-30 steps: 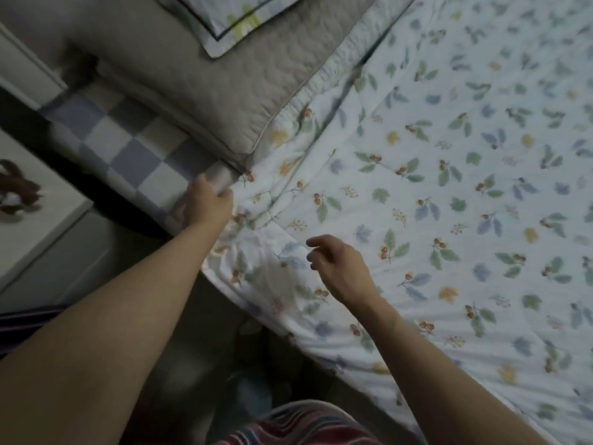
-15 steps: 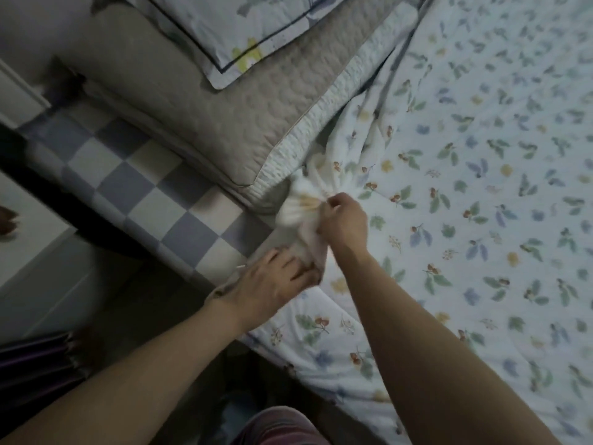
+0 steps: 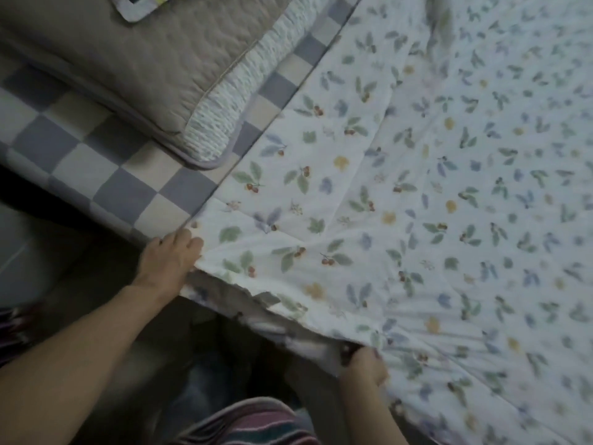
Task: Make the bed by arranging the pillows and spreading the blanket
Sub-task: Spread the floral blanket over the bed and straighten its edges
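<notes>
A white blanket (image 3: 417,194) printed with leaves and berries covers most of the bed. My left hand (image 3: 170,258) grips its top corner at the bed's side edge. My right hand (image 3: 364,364) grips the blanket's side hem lower down, fingers curled into the cloth. A beige quilted pillow (image 3: 144,62) lies at the head of the bed on a ribbed white pillow (image 3: 231,114). The corner of a patterned pillow (image 3: 144,4) rests on top of it. A strip of checked sheet (image 3: 106,175) shows between the pillows and the blanket.
Dark floor (image 3: 64,284) runs along the bed's left side. My striped clothing (image 3: 250,425) shows at the bottom edge.
Both hands held the bunched blanket corner by the pillow; now they are spread apart along the side edge, and the blanket lies flatter and lower, baring more checked sheet.
</notes>
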The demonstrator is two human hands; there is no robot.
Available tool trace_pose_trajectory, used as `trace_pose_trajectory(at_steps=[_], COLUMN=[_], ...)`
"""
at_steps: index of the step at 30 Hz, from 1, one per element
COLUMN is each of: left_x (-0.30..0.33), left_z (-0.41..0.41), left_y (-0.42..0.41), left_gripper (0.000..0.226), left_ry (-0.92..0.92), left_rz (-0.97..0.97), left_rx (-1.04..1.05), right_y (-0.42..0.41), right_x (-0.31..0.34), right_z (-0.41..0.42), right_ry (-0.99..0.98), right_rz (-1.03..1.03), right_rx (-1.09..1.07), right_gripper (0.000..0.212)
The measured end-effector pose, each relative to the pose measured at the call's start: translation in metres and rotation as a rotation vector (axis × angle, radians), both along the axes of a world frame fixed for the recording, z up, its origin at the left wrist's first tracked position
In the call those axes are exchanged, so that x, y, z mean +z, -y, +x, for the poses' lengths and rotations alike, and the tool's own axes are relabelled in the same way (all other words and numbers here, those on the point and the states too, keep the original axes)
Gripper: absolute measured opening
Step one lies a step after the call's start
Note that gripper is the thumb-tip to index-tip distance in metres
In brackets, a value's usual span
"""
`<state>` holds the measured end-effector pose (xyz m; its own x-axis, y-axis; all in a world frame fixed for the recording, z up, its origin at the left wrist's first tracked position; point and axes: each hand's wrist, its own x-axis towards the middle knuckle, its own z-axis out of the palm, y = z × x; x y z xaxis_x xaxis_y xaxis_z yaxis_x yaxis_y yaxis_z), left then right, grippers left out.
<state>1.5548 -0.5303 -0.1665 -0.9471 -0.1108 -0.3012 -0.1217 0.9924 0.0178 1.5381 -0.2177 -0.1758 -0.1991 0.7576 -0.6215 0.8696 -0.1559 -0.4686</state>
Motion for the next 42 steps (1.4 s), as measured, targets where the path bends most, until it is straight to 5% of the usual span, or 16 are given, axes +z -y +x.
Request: trace_pose_trajectory(at_steps=[4, 7, 11, 17, 21, 27, 32, 36, 42], left_x=[0.002, 0.006, 0.013, -0.011, -0.015, -0.024, -0.037, -0.037, -0.039], left_z=[0.014, 0.015, 0.018, 0.033, 0.026, 0.006, 0.013, 0.021, 0.024], left_y=[0.009, 0.010, 0.030, 0.043, 0.044, 0.040, 0.039, 0.056, 0.093], left_gripper=[0.033, 0.030, 0.021, 0.031, 0.025, 0.037, 0.015, 0.019, 0.018], left_ry=[0.122, 0.117, -0.128, 0.221, 0.002, -0.029, -0.079, -0.098, -0.213], left_rz=[-0.075, -0.040, 0.049, 0.166, 0.406, 0.599, 0.680, 0.614, 0.612], left_rx=[0.172, 0.302, 0.638, 0.763, 0.964, 0.936, 0.852, 0.796, 0.951], right_y=[-0.009, -0.006, -0.003, 0.007, 0.052, 0.156, 0.237, 0.278, 0.313], right_x=[0.007, 0.016, 0.029, 0.013, 0.037, 0.044, 0.027, 0.005, 0.003], right_z=[-0.037, -0.050, -0.005, 0.013, -0.061, -0.161, -0.194, -0.185, -0.181], right_ry=[-0.152, -0.078, -0.100, 0.438, 0.724, -0.035, -0.274, -0.152, -0.535], right_rz=[-0.098, -0.057, 0.051, -0.080, -0.089, 0.118, 0.483, 0.601, 0.613], right_rx=[-0.064, 0.435, 1.218, 1.825, 2.181, 1.790, 2.171, 2.450, 2.168], right_gripper=[0.038, 0.034, 0.013, 0.022, 0.036, 0.021, 0.043, 0.046, 0.026])
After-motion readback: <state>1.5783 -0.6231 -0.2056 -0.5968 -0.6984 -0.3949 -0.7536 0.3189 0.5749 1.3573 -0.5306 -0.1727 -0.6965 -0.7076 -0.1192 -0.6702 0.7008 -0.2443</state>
